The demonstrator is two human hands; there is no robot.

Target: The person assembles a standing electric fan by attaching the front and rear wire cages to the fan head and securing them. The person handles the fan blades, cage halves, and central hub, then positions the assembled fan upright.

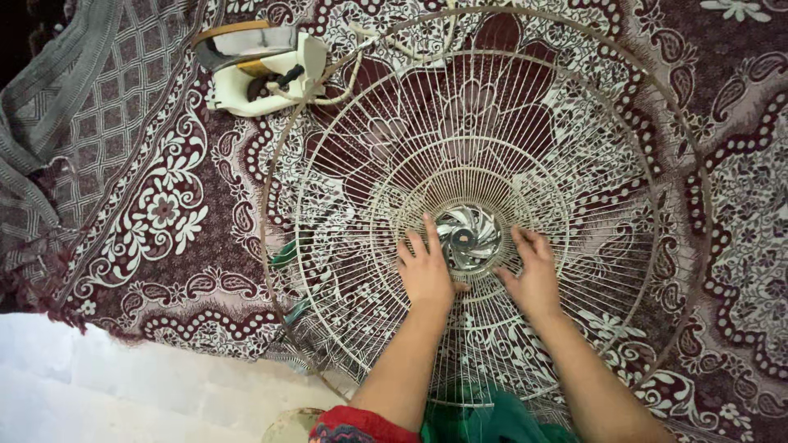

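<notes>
1. Head view: a large round wire fan guard (484, 205), cream-coloured and a little rusty, lies flat on a patterned maroon and white cloth (164, 213) spread over the floor. It fills the middle and right of the picture, its outer rim running from near the top edge down to the person's lap.
2. At the guard's centre sits a shiny metal hub cap (468, 238) with a swirled pattern and a dark middle.
3. The left hand (425, 271) lies palm down on the wires just left of the hub cap. Its grip is open: the fingers are spread and extended, the fingertips (430, 223) reaching up beside the cap's edge, the thumb pointing toward the cap's lower rim. It clamps nothing; it only presses on the wires.
4. The right hand (533, 275) rests on the wires just right of the hub cap. Its fingers are loosely curled and a little apart, tips near the cap's right edge. Whether they hook any wire cannot be told.
5. Both forearms come up from the bottom edge, with the cap between the two hands.
6. At the upper left, a white electric iron (258, 70) lies on the cloth, its cord looped beside the guard's rim.
7. A grey checked fabric (49, 98) lies at the far left, and green fabric (476, 418) shows at the bottom by the person's lap.
</notes>
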